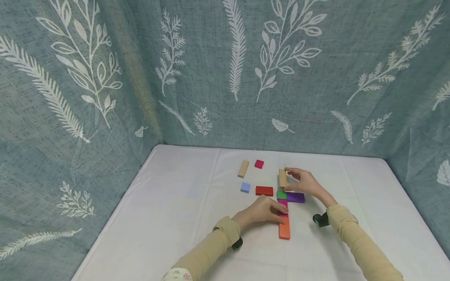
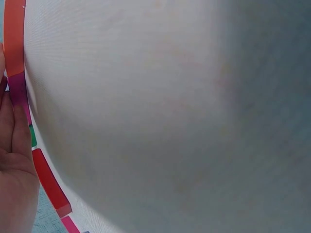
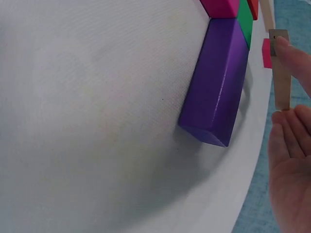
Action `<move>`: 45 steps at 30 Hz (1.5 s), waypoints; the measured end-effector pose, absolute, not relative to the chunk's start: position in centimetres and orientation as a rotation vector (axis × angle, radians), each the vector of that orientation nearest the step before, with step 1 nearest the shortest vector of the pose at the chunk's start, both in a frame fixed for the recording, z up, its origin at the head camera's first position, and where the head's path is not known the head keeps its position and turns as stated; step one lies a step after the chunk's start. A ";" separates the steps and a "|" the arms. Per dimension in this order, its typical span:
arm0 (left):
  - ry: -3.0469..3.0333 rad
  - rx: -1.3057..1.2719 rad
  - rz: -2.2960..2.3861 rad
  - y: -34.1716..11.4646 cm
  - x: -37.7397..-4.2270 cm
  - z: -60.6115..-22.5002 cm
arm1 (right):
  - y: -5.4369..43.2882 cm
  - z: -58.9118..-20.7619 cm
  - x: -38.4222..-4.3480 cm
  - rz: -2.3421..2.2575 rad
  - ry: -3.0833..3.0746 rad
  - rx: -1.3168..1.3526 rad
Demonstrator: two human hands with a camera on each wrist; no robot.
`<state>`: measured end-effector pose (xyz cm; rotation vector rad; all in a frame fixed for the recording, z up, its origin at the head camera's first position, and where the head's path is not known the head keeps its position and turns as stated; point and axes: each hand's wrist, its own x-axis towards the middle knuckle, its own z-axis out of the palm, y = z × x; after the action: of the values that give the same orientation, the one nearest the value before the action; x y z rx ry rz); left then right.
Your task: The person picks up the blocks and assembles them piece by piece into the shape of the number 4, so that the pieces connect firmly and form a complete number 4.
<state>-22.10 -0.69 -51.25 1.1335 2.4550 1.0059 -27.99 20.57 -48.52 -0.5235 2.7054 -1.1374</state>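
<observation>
My right hand (image 1: 305,183) pinches a plain wooden block (image 1: 283,178) by its two ends, thumb at the near end; the right wrist view shows this wooden block (image 3: 282,80) too. My left hand (image 1: 261,210) reaches over a row of blocks, its fingers touching the magenta block (image 1: 283,202) and its thumb at the orange block (image 1: 284,230). Those fingers look fairly straight in the left wrist view. A green block (image 1: 281,194) sits at the row's far end, just below the held wooden block. The purple block (image 1: 296,197) juts rightward from the green one.
Left of the row lie a red block (image 1: 264,191) and a small light-blue block (image 1: 245,187). Farther back are another wooden block (image 1: 243,169) and a small crimson block (image 1: 259,164). A white cloth (image 1: 183,195) covers the table; patterned teal curtains (image 1: 211,78) hang around it.
</observation>
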 end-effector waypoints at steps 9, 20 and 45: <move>2.479 1.192 0.989 -0.8 -22.0 -51.1 | 20.3 -49.3 -28.1 -1.122 2.706 -0.545; 2.474 1.173 0.989 -0.7 -22.1 -51.3 | 20.5 -49.6 -28.1 -1.068 2.748 -0.563; 2.478 1.227 0.995 -0.7 -22.3 -51.5 | 20.4 -49.8 -28.7 -1.005 2.726 -0.557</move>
<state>-22.26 -0.70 -51.48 1.2268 2.4781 0.9950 -28.67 20.36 -49.82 -0.5565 2.7256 -1.0051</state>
